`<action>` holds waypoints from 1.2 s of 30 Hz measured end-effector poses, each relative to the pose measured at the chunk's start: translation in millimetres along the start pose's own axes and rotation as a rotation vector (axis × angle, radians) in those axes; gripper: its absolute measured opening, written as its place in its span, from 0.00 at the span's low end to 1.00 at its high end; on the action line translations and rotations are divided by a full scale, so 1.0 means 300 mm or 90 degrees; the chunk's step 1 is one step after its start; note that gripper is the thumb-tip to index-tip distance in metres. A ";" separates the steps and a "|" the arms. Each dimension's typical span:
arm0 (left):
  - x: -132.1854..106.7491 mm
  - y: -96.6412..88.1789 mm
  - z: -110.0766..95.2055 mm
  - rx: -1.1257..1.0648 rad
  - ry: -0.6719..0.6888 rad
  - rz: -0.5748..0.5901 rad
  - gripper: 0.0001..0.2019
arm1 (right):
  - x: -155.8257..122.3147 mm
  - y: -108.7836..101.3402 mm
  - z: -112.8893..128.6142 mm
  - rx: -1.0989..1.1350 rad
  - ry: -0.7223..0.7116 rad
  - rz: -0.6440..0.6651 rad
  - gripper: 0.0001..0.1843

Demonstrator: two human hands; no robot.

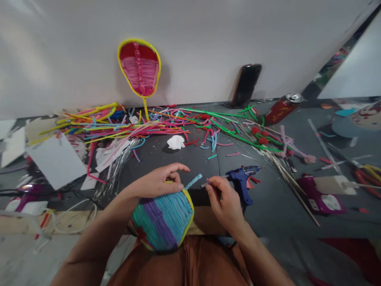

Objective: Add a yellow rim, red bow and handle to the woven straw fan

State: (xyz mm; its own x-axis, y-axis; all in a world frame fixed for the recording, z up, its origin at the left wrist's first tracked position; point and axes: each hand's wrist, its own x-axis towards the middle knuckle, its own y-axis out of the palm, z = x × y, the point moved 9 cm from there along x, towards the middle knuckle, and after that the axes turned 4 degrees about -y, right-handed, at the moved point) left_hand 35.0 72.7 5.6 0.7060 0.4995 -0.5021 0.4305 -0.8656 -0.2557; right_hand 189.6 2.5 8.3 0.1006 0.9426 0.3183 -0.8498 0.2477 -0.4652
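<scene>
My left hand (pixel 160 180) grips the top edge of a fan-shaped piece (pixel 163 217) woven from teal and purple pipe cleaners with a yellow rim, resting on my lap. A short teal pipe cleaner end (pixel 193 181) sticks up from its top. My right hand (pixel 224 200) is closed in a pinch on a thin purple pipe cleaner piece (pixel 207 182) just right of that end. A blue glue gun (pixel 243 179) lies on the dark table right beside my right hand.
A red and pink fan with a yellow rim (pixel 139 67) leans on the wall. Heaps of coloured pipe cleaners (pixel 119 123) cover the back of the table. A crumpled white tissue (pixel 176 142), a dark phone (pixel 246 85), a tipped red can (pixel 282 108) and white paper (pixel 56 161) lie around.
</scene>
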 end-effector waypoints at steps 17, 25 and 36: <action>-0.008 0.014 -0.047 0.000 -0.011 -0.007 0.28 | -0.050 0.258 -0.001 0.591 0.386 0.265 0.10; -0.007 0.017 -0.047 0.004 -0.007 -0.011 0.29 | -0.060 0.293 -0.007 0.609 0.445 0.253 0.08; -0.002 0.017 -0.047 0.004 -0.005 -0.019 0.29 | -0.048 0.286 -0.010 0.590 0.443 0.230 0.08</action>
State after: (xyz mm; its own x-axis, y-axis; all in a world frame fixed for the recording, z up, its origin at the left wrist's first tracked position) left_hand 44.7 68.5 16.4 0.6886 0.5246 -0.5006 0.4478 -0.8507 -0.2755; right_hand 116.9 10.8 -38.7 -0.2036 0.9137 -0.3517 -0.9058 -0.0394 0.4218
